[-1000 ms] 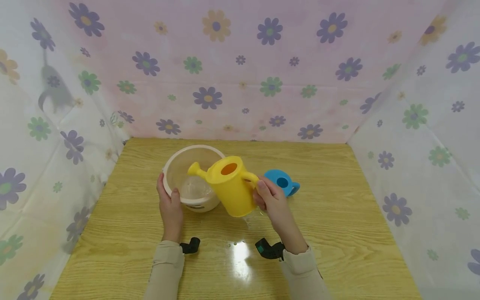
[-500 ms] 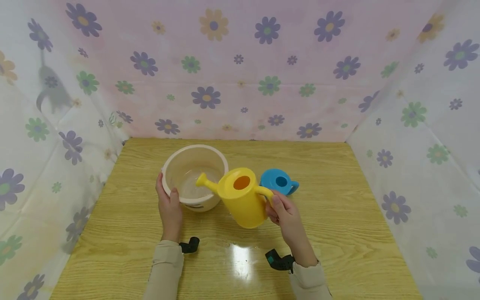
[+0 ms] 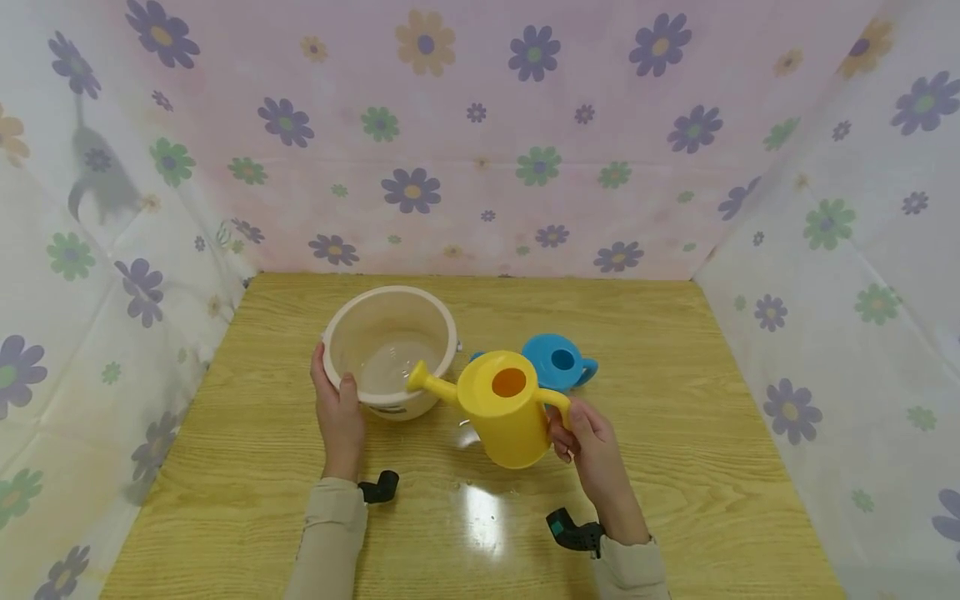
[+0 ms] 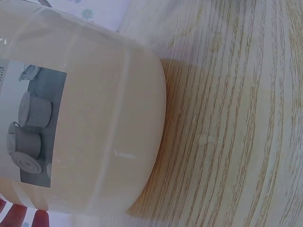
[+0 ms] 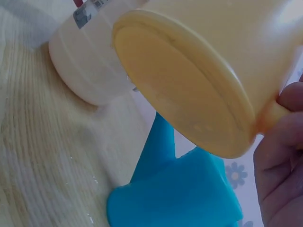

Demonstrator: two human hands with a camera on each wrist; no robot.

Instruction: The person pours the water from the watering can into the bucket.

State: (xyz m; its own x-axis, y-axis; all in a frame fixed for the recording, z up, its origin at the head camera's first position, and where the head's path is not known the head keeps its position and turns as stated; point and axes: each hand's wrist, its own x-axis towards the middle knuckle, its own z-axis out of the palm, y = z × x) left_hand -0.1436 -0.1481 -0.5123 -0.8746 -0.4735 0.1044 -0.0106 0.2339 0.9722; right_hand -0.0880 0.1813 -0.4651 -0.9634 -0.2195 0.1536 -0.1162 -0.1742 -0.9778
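Note:
My left hand [image 3: 342, 429] holds the near left side of a cream bucket [image 3: 420, 406], thumb near the rim and fingers around the outer wall. A little clear liquid seems to lie in its bottom. My right hand [image 3: 600, 454] grips the handle of a yellow watering can [image 3: 513, 433]. The can is raised off the table, tilted slightly, its spout [image 3: 431, 383] pointing left at the bucket's near right rim. In the right wrist view the can's underside [image 5: 184, 90] shows. Behind it stands a blue watering can [image 3: 553, 358], partly hidden.
The wooden table [image 3: 660, 500] has wet spots and a bright reflection in front of the bucket. Flowered cloth [image 3: 480, 208] hangs at the back and on both sides. Black wrist devices [image 3: 573, 529] sit at both wrists. In the left wrist view, a printed label [image 4: 35, 125] is on the bucket.
The yellow watering can has moved right and toward me, its spout drawn back from over the bucket's middle to its rim. It stands more upright. The left hand and bucket have stayed put.

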